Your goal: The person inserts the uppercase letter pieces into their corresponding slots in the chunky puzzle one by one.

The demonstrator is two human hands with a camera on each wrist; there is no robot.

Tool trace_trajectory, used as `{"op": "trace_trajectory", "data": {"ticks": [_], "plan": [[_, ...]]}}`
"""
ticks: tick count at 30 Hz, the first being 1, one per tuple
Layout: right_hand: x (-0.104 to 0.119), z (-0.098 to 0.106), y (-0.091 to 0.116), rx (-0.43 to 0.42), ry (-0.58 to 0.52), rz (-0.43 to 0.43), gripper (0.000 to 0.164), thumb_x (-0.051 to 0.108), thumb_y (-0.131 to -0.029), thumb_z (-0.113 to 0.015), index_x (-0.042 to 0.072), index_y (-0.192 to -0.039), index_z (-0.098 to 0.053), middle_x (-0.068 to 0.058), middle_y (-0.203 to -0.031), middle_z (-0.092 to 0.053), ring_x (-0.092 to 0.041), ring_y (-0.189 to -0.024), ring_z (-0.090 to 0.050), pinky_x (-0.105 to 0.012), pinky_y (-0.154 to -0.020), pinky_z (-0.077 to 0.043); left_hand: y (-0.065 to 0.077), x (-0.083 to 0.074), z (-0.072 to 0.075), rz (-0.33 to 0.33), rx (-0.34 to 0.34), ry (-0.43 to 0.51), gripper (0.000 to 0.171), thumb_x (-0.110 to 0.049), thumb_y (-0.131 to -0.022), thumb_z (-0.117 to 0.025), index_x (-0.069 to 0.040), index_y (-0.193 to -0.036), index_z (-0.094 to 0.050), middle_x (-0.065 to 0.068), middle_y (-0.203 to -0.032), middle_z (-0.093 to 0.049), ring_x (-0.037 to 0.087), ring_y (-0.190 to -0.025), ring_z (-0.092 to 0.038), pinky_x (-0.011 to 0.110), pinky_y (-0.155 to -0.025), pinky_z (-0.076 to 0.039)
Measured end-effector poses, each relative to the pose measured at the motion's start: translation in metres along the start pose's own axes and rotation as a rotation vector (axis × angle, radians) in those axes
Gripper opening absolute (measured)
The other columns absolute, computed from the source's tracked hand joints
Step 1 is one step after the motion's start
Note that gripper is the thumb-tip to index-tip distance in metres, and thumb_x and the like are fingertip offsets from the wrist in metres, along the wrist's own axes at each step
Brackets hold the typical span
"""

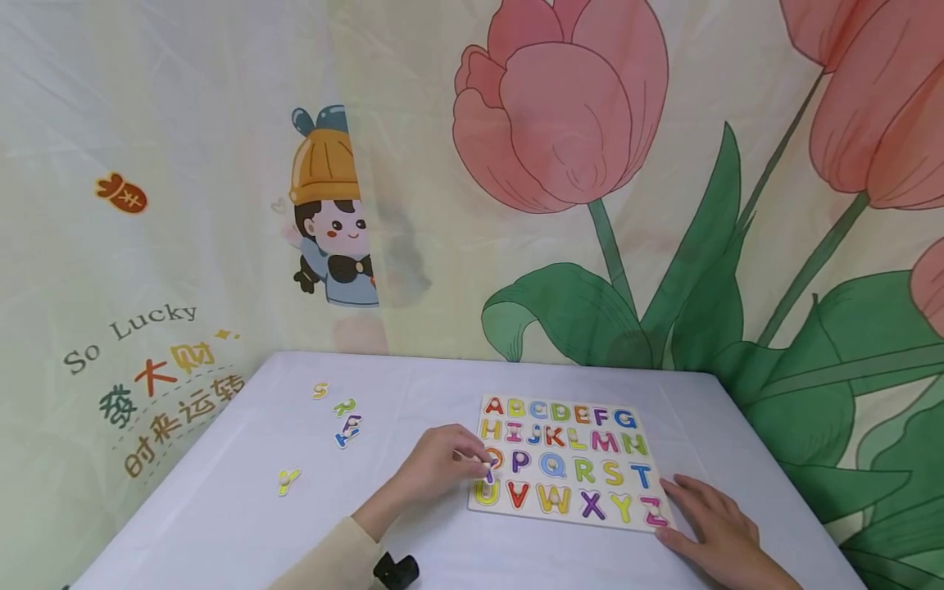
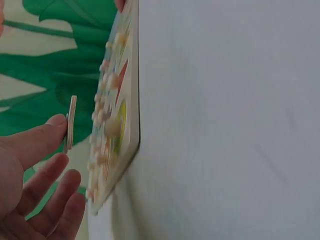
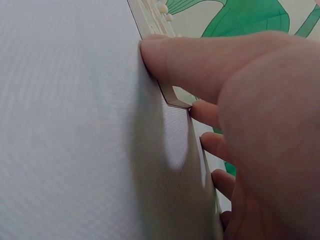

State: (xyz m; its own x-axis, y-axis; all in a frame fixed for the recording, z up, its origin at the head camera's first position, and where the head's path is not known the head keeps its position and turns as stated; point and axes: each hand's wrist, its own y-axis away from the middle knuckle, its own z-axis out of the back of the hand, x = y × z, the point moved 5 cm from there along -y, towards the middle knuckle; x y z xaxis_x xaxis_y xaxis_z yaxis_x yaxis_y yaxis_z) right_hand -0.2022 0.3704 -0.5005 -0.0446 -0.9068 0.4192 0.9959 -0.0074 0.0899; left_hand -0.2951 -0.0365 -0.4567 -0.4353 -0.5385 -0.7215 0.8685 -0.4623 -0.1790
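Observation:
My left hand (image 1: 442, 460) pinches a thin letter piece (image 2: 71, 122) between thumb and index finger, over the left side of the alphabet puzzle board (image 1: 568, 524). Seen edge-on in the left wrist view, the piece is pale wood; the head view shows a bit of purple on it. The other left fingers are loosely bent. My right hand (image 1: 711, 524) rests at the board's front right corner, its thumb (image 3: 160, 55) against the front edge and its fingertips along the right side. Many letters on the board carry round wooden knobs (image 2: 113, 127).
Loose letter pieces lie left of the board: a yellow S (image 1: 320, 391), a green R (image 1: 344, 407), a purple piece (image 1: 352, 424) beside a blue one (image 1: 344, 438), and a yellow Y (image 1: 288, 481). A printed curtain (image 1: 413, 246) hangs behind the white table (image 1: 221, 524).

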Motion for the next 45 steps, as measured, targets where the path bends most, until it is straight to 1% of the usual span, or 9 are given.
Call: {"op": "trace_trajectory", "data": {"ticks": [5,9,12,19,24,31,38,42,45], "plan": [[0.002,0.000,-0.001,-0.008,0.011,0.017,0.092,0.068,-0.093,-0.068,0.008,-0.159,-0.045,-0.029,-0.162,-0.030,-0.062,-0.136,-0.025,-0.091,-0.095,-0.024,-0.016,-0.032,-0.041,0.007,0.019,0.021,0.006,-0.024,-0.090,-0.088,-0.029,-0.093,-0.085,-0.021,-0.094,-0.068,0.007,-0.091,-0.058,0.029,-0.083,-0.046],[0.002,0.000,0.000,-0.014,0.018,0.031,0.091,0.067,-0.094,-0.068,0.007,-0.159,-0.045,-0.029,-0.161,-0.030,-0.062,-0.135,-0.026,-0.091,-0.094,-0.025,-0.025,-0.050,-0.070,-0.049,-0.002,-0.003,0.006,-0.023,-0.087,-0.089,-0.028,-0.090,-0.086,-0.024,-0.089,-0.070,0.000,-0.090,-0.058,0.029,-0.087,-0.045],[0.001,0.000,0.000,-0.016,0.032,0.035,0.091,0.067,-0.094,-0.068,0.008,-0.159,-0.046,-0.029,-0.161,-0.031,-0.062,-0.135,-0.027,-0.091,-0.094,-0.026,-0.028,-0.059,-0.086,-0.064,-0.030,-0.013,0.008,-0.021,-0.085,-0.091,-0.027,-0.088,-0.086,-0.023,-0.088,-0.069,-0.002,-0.090,-0.059,0.027,-0.089,-0.047],[-0.001,0.000,0.000,-0.028,0.050,0.038,0.091,0.066,-0.093,-0.070,0.007,-0.158,-0.047,-0.028,-0.160,-0.033,-0.061,-0.133,-0.029,-0.092,-0.093,-0.027,-0.033,-0.075,-0.114,-0.031,-0.075,-0.047,0.008,-0.025,-0.085,-0.091,-0.031,-0.087,-0.086,-0.024,-0.085,-0.063,-0.005,-0.089,-0.051,0.025,-0.089,-0.044],[-0.001,-0.001,0.000,-0.027,0.050,0.041,0.090,0.066,-0.093,-0.070,0.007,-0.158,-0.047,-0.028,-0.160,-0.033,-0.061,-0.133,-0.029,-0.092,-0.093,-0.027,-0.032,-0.083,-0.124,-0.017,-0.098,-0.094,0.009,-0.028,-0.083,-0.093,-0.034,-0.086,-0.086,-0.026,-0.084,-0.062,-0.003,-0.089,-0.048,0.026,-0.087,-0.041],[-0.002,-0.001,-0.003,-0.024,0.072,0.040,0.091,0.069,-0.093,-0.068,0.008,-0.157,-0.048,-0.029,-0.159,-0.035,-0.062,-0.132,-0.031,-0.092,-0.093,-0.028,-0.033,-0.085,-0.129,0.028,-0.109,-0.087,0.010,-0.030,-0.083,-0.093,-0.036,-0.084,-0.085,-0.025,-0.083,-0.059,0.000,-0.091,-0.045,0.030,-0.091,-0.039],[-0.005,-0.002,-0.004,-0.005,0.050,0.020,0.093,0.069,-0.091,-0.070,0.008,-0.158,-0.047,-0.028,-0.161,-0.033,-0.060,-0.134,-0.029,-0.091,-0.095,-0.027,-0.034,-0.088,-0.134,0.012,-0.137,-0.149,0.011,-0.035,-0.081,-0.095,-0.039,-0.080,-0.084,-0.026,-0.081,-0.057,0.001,-0.093,-0.045,0.032,-0.092,-0.039],[-0.004,-0.002,-0.004,-0.001,0.048,0.016,0.092,0.067,-0.092,-0.070,0.008,-0.158,-0.048,-0.029,-0.160,-0.033,-0.060,-0.134,-0.029,-0.090,-0.095,-0.027,-0.034,-0.086,-0.134,0.006,-0.112,-0.146,0.010,-0.035,-0.082,-0.094,-0.039,-0.084,-0.084,-0.026,-0.082,-0.058,0.002,-0.090,-0.044,0.032,-0.090,-0.038],[-0.003,-0.002,-0.003,-0.003,0.048,0.020,0.091,0.067,-0.092,-0.070,0.008,-0.158,-0.048,-0.028,-0.160,-0.033,-0.060,-0.134,-0.030,-0.090,-0.095,-0.028,-0.034,-0.081,-0.132,-0.001,-0.073,-0.120,0.014,-0.035,-0.083,-0.093,-0.039,-0.093,-0.085,-0.026,-0.087,-0.062,0.001,-0.092,-0.046,0.029,-0.089,-0.041]]}}
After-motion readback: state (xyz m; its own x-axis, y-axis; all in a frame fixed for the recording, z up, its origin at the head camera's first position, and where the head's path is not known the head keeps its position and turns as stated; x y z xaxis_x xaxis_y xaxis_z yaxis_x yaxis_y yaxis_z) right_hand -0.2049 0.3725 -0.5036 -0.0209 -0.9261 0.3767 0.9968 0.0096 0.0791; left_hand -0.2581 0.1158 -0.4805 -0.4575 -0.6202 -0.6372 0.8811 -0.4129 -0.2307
